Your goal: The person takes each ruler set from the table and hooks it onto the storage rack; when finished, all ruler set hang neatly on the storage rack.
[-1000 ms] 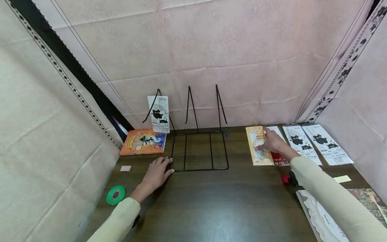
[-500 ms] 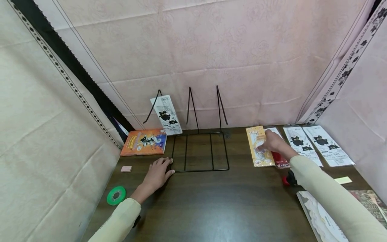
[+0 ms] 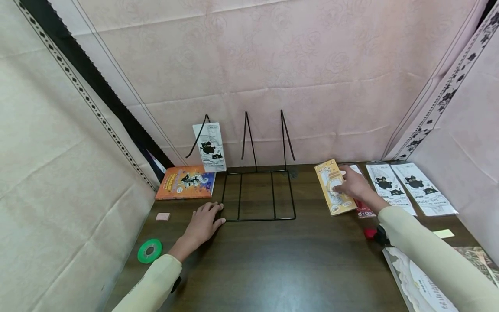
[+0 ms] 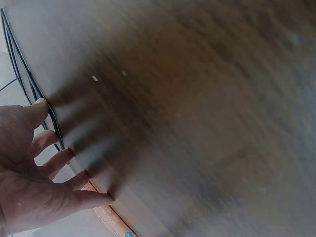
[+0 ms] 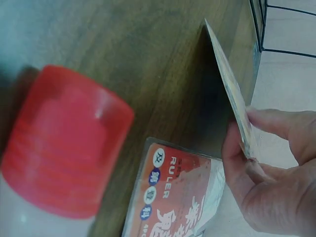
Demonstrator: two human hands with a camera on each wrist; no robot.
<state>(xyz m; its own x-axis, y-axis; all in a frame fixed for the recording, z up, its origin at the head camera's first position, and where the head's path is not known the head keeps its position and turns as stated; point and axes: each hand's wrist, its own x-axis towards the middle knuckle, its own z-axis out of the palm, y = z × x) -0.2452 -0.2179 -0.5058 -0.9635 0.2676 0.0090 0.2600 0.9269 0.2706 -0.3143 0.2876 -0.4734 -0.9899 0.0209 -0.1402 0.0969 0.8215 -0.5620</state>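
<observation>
A person's right hand pinches a yellow card pack by its right edge, thumb on 1 face and fingers on the other, the pack tilted above a brown table; whether its lower edge touches the wood I cannot tell from here. Under that grip, partly covered by the hand, lies a red pack printed with the word "RULER." Just to the right of the grip, 2 white packs with black cats on them lie side by side. Nearer the person than the grip, by the wrist, sits a red rounded object, while a white book lies closer still, partly hidden by the right sleeve. A pale yellow slip rests on the sleeve's far side.

Well to the left of the pinched pack, the left hand is unclenched, fingers spread, its thumb touching the near left corner of a black wire rack. The rack, standing between the 2 hands, has 3 hooks; on the leftmost, beyond the left fingers, another white pack hangs at a slight slant. Below that pack, an orange book lies flat. Left of the left hand is a pink eraser, and beside the left forearm rests a green tape roll.
</observation>
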